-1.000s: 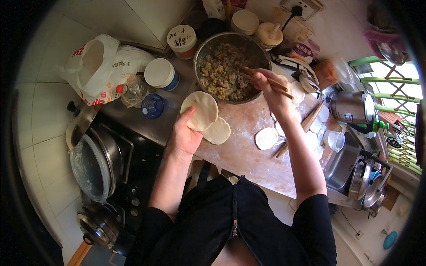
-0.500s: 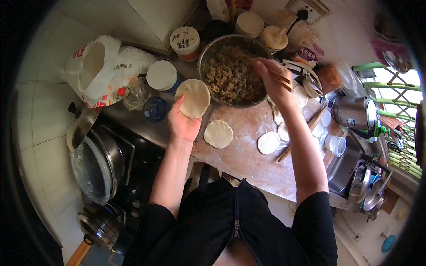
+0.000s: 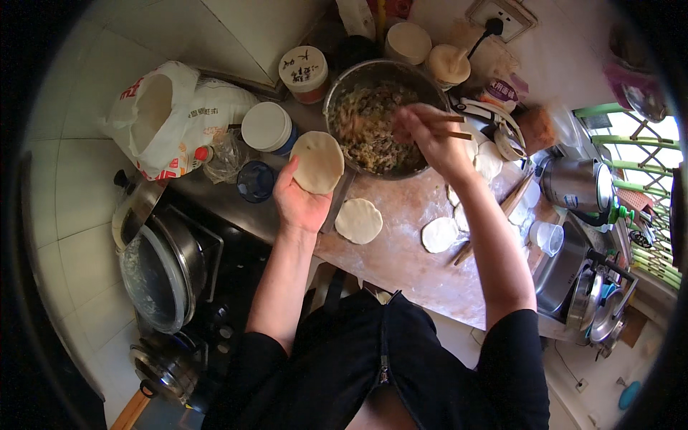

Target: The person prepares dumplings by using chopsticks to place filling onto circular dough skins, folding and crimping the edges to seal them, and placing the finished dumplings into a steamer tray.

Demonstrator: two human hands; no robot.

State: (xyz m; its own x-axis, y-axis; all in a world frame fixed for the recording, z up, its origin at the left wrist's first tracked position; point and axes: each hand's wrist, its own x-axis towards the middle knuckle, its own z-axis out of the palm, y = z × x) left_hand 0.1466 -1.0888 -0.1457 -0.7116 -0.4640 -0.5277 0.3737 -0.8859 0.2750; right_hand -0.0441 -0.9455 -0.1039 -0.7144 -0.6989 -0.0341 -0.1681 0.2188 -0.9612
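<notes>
A round dough wrapper (image 3: 317, 163) rests on the palm and fingers of my left hand (image 3: 302, 208), with my thumb against its edge. Just to its right stands a steel bowl (image 3: 438, 84) of chopped filling (image 3: 373, 100). My right hand (image 3: 432, 142) is over the bowl's right side, closed on a pair of wooden chopsticks (image 3: 453, 135). Their back ends stick out to the right, while the tips are blurred down in the filling. One flat wrapper (image 3: 358, 221) lies on the board below the bowl, and another wrapper (image 3: 439, 234) lies under my right forearm.
A rolling pin (image 3: 518, 198) and more wrappers (image 3: 489, 160) are on the floured board (image 3: 401, 269) at right. White-lidded jars (image 3: 266, 126), a blue glass bowl (image 3: 256, 180) and a plastic bag (image 3: 152, 115) stand at left. The stove (image 3: 240, 261) is near left, the sink (image 3: 555, 276) right.
My right hand has moved left and down over the bowl, shifting the chopsticks through the filling. My left hand still holds the wrapper; the whole view has shifted slightly.
</notes>
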